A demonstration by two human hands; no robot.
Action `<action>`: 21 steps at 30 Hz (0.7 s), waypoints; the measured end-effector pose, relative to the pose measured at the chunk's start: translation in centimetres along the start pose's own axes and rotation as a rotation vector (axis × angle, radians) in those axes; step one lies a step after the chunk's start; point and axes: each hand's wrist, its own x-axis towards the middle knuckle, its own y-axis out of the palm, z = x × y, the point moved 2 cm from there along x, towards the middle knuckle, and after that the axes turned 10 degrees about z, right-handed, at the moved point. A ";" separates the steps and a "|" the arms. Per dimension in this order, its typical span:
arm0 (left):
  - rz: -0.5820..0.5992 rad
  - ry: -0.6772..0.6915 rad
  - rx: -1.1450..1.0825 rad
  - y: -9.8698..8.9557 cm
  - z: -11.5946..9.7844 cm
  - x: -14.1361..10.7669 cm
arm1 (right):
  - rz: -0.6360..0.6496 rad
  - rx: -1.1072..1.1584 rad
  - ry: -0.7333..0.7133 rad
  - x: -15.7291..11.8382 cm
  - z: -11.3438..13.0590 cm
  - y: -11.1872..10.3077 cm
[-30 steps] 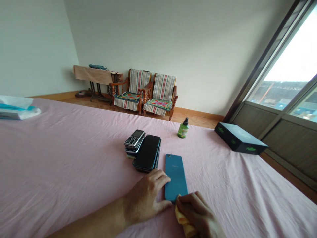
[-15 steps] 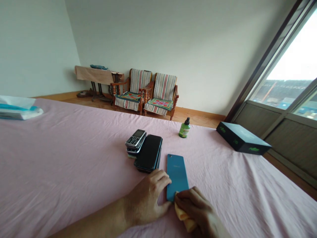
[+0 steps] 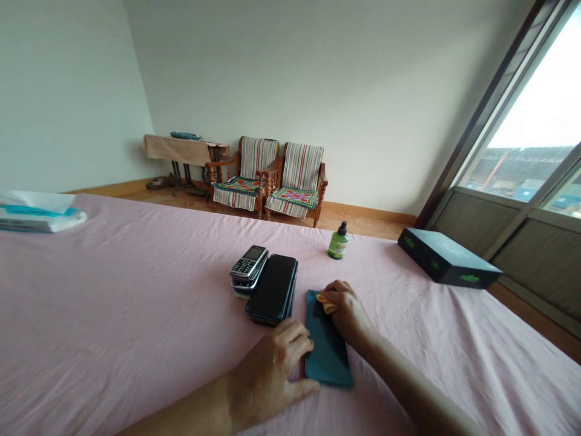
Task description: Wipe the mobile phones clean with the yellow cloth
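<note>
A blue smartphone (image 3: 324, 354) lies back side up on the pink bedsheet. At its left edge, my left hand (image 3: 276, 366) grips the corner, with fingertips on the side and the thumb at the bottom end. A folded yellow cloth (image 3: 327, 304) is pinched in my right hand (image 3: 347, 309), which presses it on the phone's upper end near the camera lens. Just to the left sits a stack of black smartphones (image 3: 273, 287). Beside that is a stack of smaller phones with a silver-and-black keypad phone (image 3: 249, 262) on top.
Behind the phones stands a green spray bottle (image 3: 338, 241). A black box (image 3: 447, 257) with green lettering rests at the right edge. On the far left is a tissue pack (image 3: 40, 213). Two wooden armchairs (image 3: 297, 175) and a cloth-covered table (image 3: 179, 150) stand along the wall.
My right hand has moved the cloth from the phone's bottom end up to its top end. My left hand has stayed at the phone's left edge. The camera view has tilted slightly upward.
</note>
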 end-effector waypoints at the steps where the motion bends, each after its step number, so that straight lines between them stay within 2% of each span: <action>1: -0.001 0.001 0.004 0.0 0.0 0.0 | -0.009 -0.004 0.006 0.3 -0.4 0.0; 4: -0.006 0.010 0.004 0.1 0.2 0.0 | -0.020 -0.006 0.017 -0.1 -1.1 -0.1; 7: 0.002 0.017 0.000 0.2 0.3 0.0 | -0.017 0.003 0.027 -1.7 -0.7 -0.3; 16: 0.005 0.010 -0.007 0.2 0.3 0.0 | 0.077 0.108 0.082 -6.6 4.0 -1.0; 21: -0.001 0.023 0.012 0.2 0.3 0.1 | 0.092 0.167 0.030 -8.9 4.8 -0.4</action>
